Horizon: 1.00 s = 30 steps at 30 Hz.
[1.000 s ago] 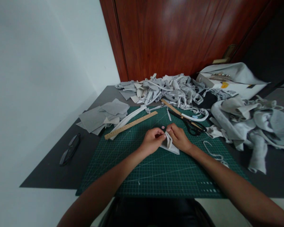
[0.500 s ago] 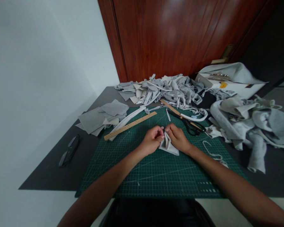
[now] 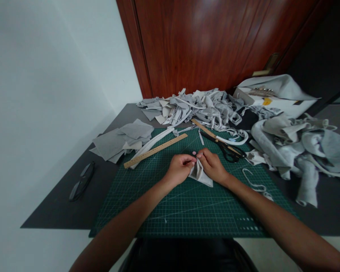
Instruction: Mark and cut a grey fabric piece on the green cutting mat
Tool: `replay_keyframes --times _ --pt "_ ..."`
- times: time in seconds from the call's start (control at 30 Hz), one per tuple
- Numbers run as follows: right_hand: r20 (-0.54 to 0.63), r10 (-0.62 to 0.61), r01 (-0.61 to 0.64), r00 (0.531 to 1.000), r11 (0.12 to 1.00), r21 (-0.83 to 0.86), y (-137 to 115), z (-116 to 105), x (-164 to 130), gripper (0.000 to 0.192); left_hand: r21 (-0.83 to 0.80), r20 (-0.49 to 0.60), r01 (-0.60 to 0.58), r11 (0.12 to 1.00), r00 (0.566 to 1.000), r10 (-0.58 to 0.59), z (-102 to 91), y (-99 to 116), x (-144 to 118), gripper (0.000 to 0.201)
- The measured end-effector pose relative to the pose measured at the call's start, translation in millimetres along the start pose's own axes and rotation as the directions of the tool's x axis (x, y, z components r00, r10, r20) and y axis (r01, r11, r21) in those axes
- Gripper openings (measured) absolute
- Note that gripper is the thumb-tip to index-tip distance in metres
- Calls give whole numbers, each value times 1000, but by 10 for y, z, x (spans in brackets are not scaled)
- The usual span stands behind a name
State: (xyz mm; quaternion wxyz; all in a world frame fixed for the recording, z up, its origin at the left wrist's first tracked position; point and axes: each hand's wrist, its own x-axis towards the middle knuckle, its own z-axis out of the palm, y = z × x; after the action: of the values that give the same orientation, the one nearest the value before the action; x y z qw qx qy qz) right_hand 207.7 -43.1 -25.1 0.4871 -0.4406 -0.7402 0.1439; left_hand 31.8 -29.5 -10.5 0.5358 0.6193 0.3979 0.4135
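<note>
Over the middle of the green cutting mat [image 3: 170,211], both hands meet at a small grey fabric piece [image 3: 201,176] that is gathered into folds at its top. My left hand [image 3: 180,167] pinches its upper left side between thumb and fingertips. From the other side, my right hand [image 3: 212,163] is closed on the gathered top edge. Just beyond the fingertips lies a small round pink piece [image 3: 194,153]; what it is I cannot make out. Whether a needle or thread is between the fingers is too small to tell.
Left are a wooden ruler [image 3: 155,150], grey fabric pieces [image 3: 110,143] and eyeglasses [image 3: 82,182]. Black scissors [image 3: 229,153] lie across a second ruler [image 3: 202,127]. Fabric scraps [image 3: 184,107] pile at the back, more cloth [image 3: 289,143] at right near a white box [image 3: 286,107]. A cord [image 3: 252,183] curls nearby.
My left hand has shifted slightly down and toward the fabric, its fingertips moving off the pink piece, which now shows more fully. My right hand keeps its hold.
</note>
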Motion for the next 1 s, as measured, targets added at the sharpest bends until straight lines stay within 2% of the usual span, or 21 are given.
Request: replay_keyframes --times 0.1,0.17,0.3,0.4,0.47,0.6,0.7,0.77,0.87,1.0 --pt "-14 -8 7 1000 1000 -21 10 0 3 29 29 26 15 999 1000 -16 -21 21 0 12" --pt "-8 -11 11 1000 999 -50 14 -2 1 29 40 81 32 999 996 -35 -42 47 -7 10" --pt "13 -10 11 1000 991 -133 15 -5 -14 28 7 192 44 999 980 -45 -69 113 -31 37" --pt "17 6 -3 1000 988 -157 3 -2 -29 27 87 216 -16 996 976 -3 -50 132 -49 44" --pt "14 15 -13 1000 986 -166 -19 3 -42 26 169 190 -63 984 981 30 -23 119 -64 44" --pt "36 13 -6 999 983 -184 -84 9 -63 27 251 60 -90 964 995 78 22 85 -100 44" --pt "32 5 1 999 981 -193 -119 2 -60 28 262 57 -114 958 993 103 22 89 -108 37" --pt "16 -6 9 1000 982 -190 -130 -6 -51 28 248 76 -129 960 991 113 12 100 -99 27" --pt "-20 -32 28 999 983 -179 -140 -15 -39 27 189 15 -88 978 996 86 6 115 -77 9" --pt "-79 -45 31 996 985 -169 -162 -14 -35 25 86 -64 -41 995 997 47 22 126 -60 5"
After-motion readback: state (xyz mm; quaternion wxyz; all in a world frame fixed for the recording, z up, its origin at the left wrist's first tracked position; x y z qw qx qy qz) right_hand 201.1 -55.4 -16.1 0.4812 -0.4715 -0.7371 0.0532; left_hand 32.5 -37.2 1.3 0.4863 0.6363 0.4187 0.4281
